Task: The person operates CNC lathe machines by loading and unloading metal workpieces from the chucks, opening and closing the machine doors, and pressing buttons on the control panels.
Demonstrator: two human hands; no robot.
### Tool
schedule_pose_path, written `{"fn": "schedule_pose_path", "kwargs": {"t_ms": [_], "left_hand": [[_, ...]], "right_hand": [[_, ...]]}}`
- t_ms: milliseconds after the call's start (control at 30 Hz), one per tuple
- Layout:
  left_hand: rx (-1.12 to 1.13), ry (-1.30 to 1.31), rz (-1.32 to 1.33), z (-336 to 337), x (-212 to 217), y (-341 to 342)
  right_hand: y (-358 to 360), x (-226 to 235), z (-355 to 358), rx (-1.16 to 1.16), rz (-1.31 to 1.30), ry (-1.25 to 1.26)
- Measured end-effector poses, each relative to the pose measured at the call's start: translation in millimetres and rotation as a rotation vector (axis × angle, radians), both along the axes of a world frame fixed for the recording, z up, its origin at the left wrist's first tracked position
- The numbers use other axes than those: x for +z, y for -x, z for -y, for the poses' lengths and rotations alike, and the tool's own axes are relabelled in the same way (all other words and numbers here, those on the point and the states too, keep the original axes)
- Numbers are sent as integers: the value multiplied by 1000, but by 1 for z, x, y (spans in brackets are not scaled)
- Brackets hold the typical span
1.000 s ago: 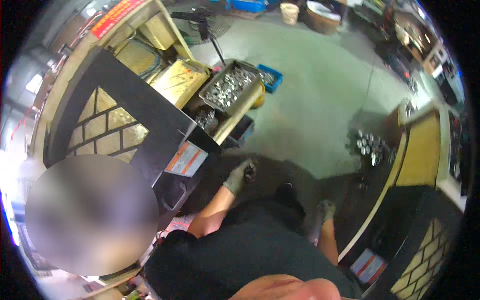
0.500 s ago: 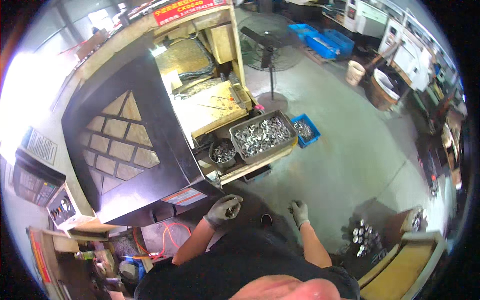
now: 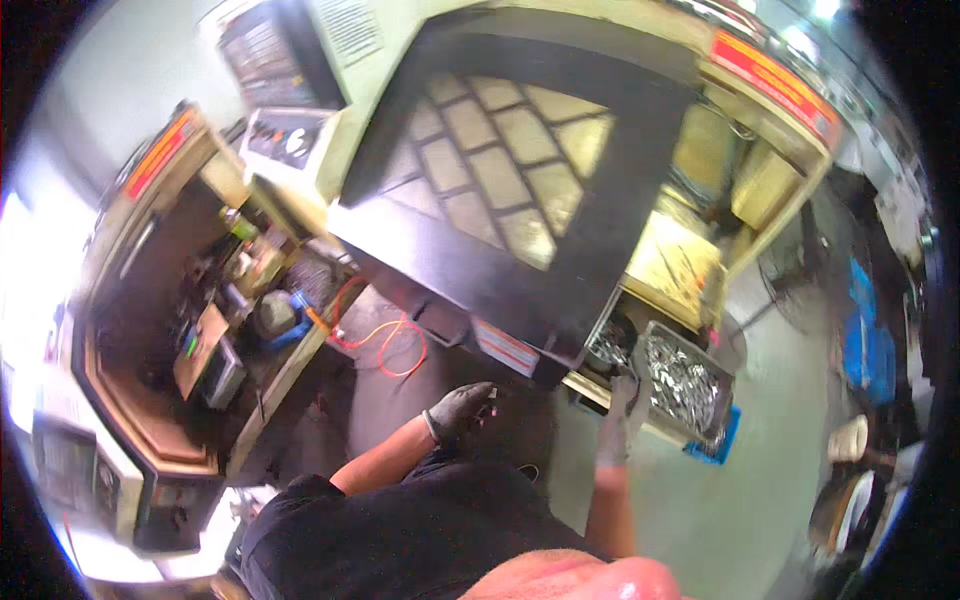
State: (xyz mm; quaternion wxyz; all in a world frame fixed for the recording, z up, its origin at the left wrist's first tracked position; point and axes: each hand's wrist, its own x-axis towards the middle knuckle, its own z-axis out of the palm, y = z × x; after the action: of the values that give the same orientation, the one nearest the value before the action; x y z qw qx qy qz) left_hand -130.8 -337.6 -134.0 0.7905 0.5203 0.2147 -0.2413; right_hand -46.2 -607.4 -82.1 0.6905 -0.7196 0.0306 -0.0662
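Since a moment ago the right hand [image 3: 622, 420] has reached out to the near rim of the grey tray of metal parts [image 3: 685, 385], right of the dark machine door [image 3: 520, 190]; whether its gloved grip holds anything, I cannot tell. Nearer in, the left hand [image 3: 458, 410] hangs loosely curled and empty above the dark floor [image 3: 400, 400].

Two gloved hands, the left hand [image 3: 458, 408] and the right hand [image 3: 622, 420], one grey tray [image 3: 690, 375] heaped with small metal parts too many to count, one orange hose [image 3: 385, 340], one blue crate [image 3: 722, 440], one black machine door [image 3: 520, 190]
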Motion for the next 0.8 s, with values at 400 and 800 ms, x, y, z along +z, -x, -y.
{"fn": "schedule_pose_path", "kwargs": {"t_ms": [400,800], "left_hand": [[239,150,202,-186,-28,44],[217,141,253,-306,-21,69]], "right_hand": [[-10,21,-150,-424,310,46],[-16,-1,-196,-718,371,206]]}}
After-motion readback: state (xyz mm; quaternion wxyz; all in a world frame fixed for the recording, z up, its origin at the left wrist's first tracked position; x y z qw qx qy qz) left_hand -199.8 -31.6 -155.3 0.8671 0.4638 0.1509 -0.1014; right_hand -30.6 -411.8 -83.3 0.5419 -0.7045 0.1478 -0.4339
